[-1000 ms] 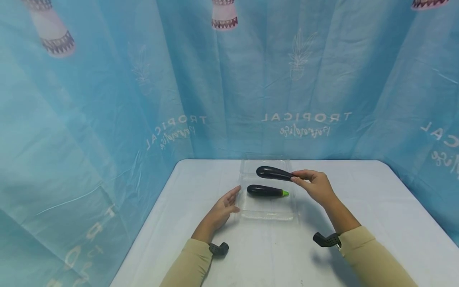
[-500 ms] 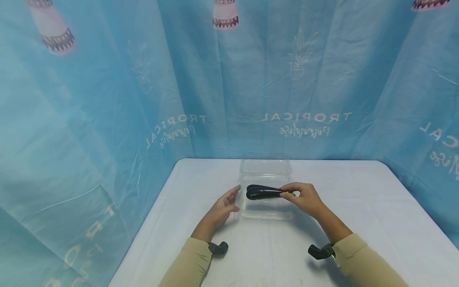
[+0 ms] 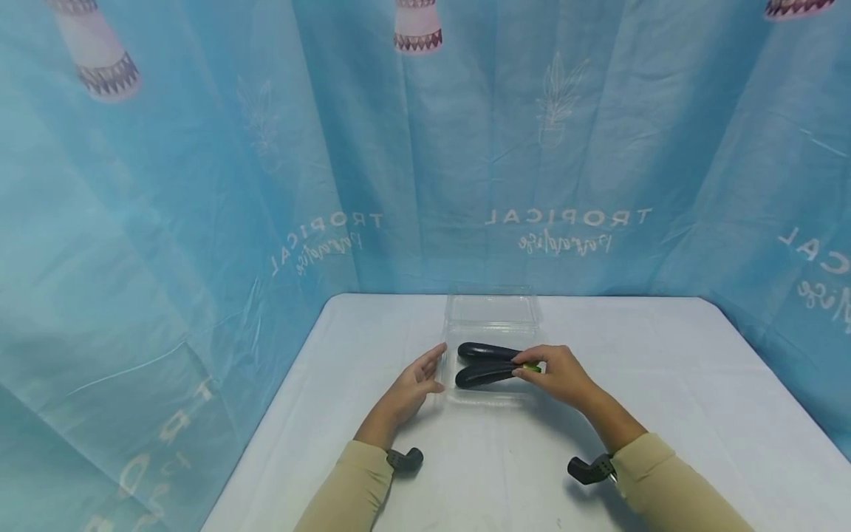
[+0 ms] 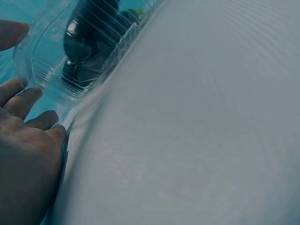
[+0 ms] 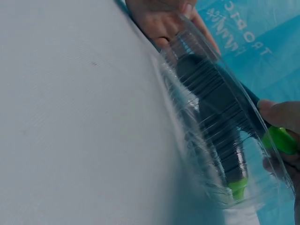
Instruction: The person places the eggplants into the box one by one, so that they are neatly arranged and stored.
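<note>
A clear plastic clamshell container (image 3: pixel 488 397) lies unfolded on the white table, its lid (image 3: pixel 492 309) toward the back. Two dark eggplants are in its near half. My right hand (image 3: pixel 561 378) pinches the nearer eggplant (image 3: pixel 482 374) by its green stem end, which shows as a bright green cap (image 5: pixel 280 139) between thumb and fingers in the right wrist view. Just behind it lies the other eggplant (image 3: pixel 487 350), its stem end covered by my hand. At the container's left side, my left hand (image 3: pixel 408 388) rests against the wall with fingers extended and thumb apart.
The white tablecloth (image 3: pixel 465 473) surrounds the container. A blue printed curtain (image 3: pixel 425 185) hangs behind the table and along its sides. Black wrist mounts are strapped to the left (image 3: pixel 405 461) and right (image 3: pixel 592 469) wrists.
The right hand has brought its eggplant from above the container's back part down and toward me, setting it in front of the other one. The left hand has stayed in place.
</note>
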